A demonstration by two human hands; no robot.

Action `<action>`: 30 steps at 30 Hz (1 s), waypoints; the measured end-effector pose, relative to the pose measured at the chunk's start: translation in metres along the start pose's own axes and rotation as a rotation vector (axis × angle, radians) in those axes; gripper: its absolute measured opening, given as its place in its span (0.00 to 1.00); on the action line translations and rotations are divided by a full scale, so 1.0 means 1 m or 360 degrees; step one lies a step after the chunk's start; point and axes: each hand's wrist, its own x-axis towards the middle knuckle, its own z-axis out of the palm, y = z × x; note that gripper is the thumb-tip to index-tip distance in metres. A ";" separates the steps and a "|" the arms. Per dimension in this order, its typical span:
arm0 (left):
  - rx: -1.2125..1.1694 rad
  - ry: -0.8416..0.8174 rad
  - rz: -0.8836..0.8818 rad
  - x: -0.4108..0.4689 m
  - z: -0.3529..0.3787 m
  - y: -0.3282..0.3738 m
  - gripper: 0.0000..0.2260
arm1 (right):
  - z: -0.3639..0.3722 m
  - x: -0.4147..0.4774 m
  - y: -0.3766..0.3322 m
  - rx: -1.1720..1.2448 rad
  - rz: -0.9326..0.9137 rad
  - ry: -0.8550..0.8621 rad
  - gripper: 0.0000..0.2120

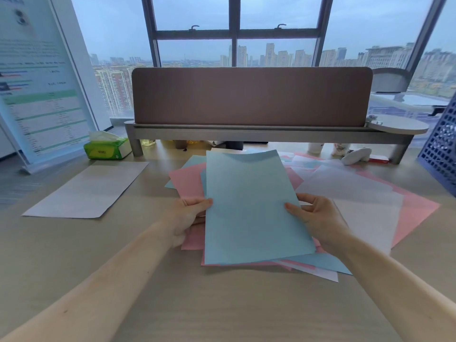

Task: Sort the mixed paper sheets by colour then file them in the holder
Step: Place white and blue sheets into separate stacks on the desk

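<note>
left hand [190, 213]: thumb pinching blue sheet [251, 206] at left edge
right hand [318, 218]: thumb pinching right edge, fingers probably behind
sheet: flat, matte, rectangular

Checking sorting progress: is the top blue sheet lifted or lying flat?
Lifted: left hand and right hand pinch the blue sheet by its sides, tilted above the pile.

Both hands, left hand [190, 213] and right hand [318, 215], hold a blue sheet [251, 206].

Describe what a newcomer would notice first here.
A blue sheet at centre, pinched at its side edges by the left hand and right hand, stands out. Beneath sprawls a mixed pile of pink, blue and white sheets; one white sheet lies apart on the left.
</note>
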 end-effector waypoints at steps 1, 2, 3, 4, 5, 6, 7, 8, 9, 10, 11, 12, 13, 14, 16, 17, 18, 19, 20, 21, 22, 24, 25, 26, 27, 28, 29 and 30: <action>-0.0016 -0.0014 -0.0011 -0.003 -0.001 0.002 0.05 | 0.000 -0.002 0.000 0.0020 0.0009 -0.0023 0.10; -0.0023 -0.0015 -0.0012 -0.004 -0.002 0.002 0.05 | 0.001 -0.005 0.000 0.0035 0.0019 -0.0044 0.10; -0.0020 -0.0010 -0.0005 -0.005 -0.003 0.003 0.05 | 0.001 -0.006 0.000 0.0044 0.0026 -0.0060 0.09; -0.0005 0.0004 0.0008 -0.005 -0.004 0.003 0.05 | 0.002 -0.009 -0.001 0.0046 0.0031 -0.0070 0.09; 0.0016 0.0018 0.0020 -0.006 -0.004 0.003 0.05 | 0.002 -0.010 -0.001 0.0043 0.0035 -0.0073 0.09; 0.0041 0.0024 0.0038 -0.006 -0.003 0.004 0.05 | 0.003 -0.012 -0.002 0.0037 0.0038 -0.0078 0.09; 0.0065 0.0028 0.0056 -0.007 -0.003 0.004 0.05 | 0.003 -0.012 -0.003 0.0029 0.0039 -0.0077 0.09; 0.0099 0.0026 0.0074 -0.007 -0.002 0.004 0.06 | 0.004 -0.014 -0.004 0.0013 0.0040 -0.0074 0.09; 0.0142 0.0023 0.0084 -0.008 -0.001 0.003 0.06 | 0.005 -0.014 -0.004 -0.0012 0.0037 -0.0066 0.08; 0.0198 0.0026 0.0092 -0.007 -0.001 0.001 0.07 | 0.007 -0.014 -0.005 -0.0045 0.0032 -0.0063 0.07; 0.0271 0.0023 0.0101 -0.008 0.000 -0.001 0.07 | 0.008 -0.014 -0.005 -0.0079 0.0029 -0.0054 0.07; 0.0363 0.0023 0.0114 -0.008 0.000 -0.005 0.07 | 0.011 -0.015 -0.005 -0.0109 0.0033 -0.0048 0.06; 0.0450 0.0028 0.0124 -0.009 0.000 -0.008 0.07 | 0.013 -0.016 -0.005 -0.0125 0.0044 -0.0038 0.06; 0.0511 0.0038 0.0126 -0.011 0.001 -0.010 0.06 | 0.017 -0.018 -0.005 -0.0134 0.0058 -0.0028 0.07; 0.0528 0.0056 0.0101 -0.015 0.003 -0.014 0.06 | 0.023 -0.024 -0.007 -0.0153 0.0060 -0.0017 0.07; 0.0501 0.0048 0.0078 -0.017 0.003 -0.014 0.07 | 0.026 -0.026 -0.007 -0.0165 0.0053 -0.0007 0.07; 0.0478 0.0027 0.0052 -0.018 0.003 -0.015 0.08 | 0.028 -0.029 -0.007 -0.0175 0.0045 -0.0004 0.08; 0.0472 0.0000 0.0037 -0.020 0.002 -0.015 0.09 | 0.029 -0.030 -0.007 -0.0179 0.0045 0.0000 0.08; 0.0483 -0.0025 0.0030 -0.021 0.000 -0.015 0.10 | 0.031 -0.031 -0.008 -0.0188 0.0049 -0.0003 0.08; 0.0500 -0.0048 0.0027 -0.024 0.000 -0.014 0.11 | 0.032 -0.031 -0.008 -0.0217 0.0061 -0.0006 0.08; 0.0523 -0.0073 0.0023 -0.025 -0.002 -0.015 0.11 | 0.033 -0.032 -0.008 -0.0284 0.0066 -0.0019 0.08; 0.0534 -0.0131 0.0050 -0.028 -0.004 -0.015 0.11 | 0.035 -0.033 -0.009 -0.0434 0.0084 -0.0045 0.09; 0.0500 -0.0141 0.0071 -0.030 -0.007 -0.014 0.11 | 0.035 -0.032 -0.011 -0.0461 0.0104 -0.0055 0.10; 0.0446 -0.0137 0.0080 -0.034 -0.010 -0.013 0.12 | 0.037 -0.031 -0.012 -0.0440 0.0135 -0.0060 0.11; 0.0373 -0.0131 0.0078 -0.036 -0.014 -0.013 0.13 | 0.039 -0.030 -0.012 -0.0398 0.0178 -0.0059 0.12; 0.0316 -0.0121 0.0066 -0.036 -0.018 -0.013 0.13 | 0.041 -0.028 -0.011 -0.0370 0.0222 -0.0071 0.12; 0.0282 -0.0116 0.0045 -0.038 -0.021 -0.014 0.13 | 0.044 -0.027 -0.009 -0.0379 0.0262 -0.0095 0.14; 0.0294 -0.0084 0.0023 -0.038 -0.022 -0.015 0.12 | 0.048 -0.026 -0.007 -0.0415 0.0289 -0.0128 0.16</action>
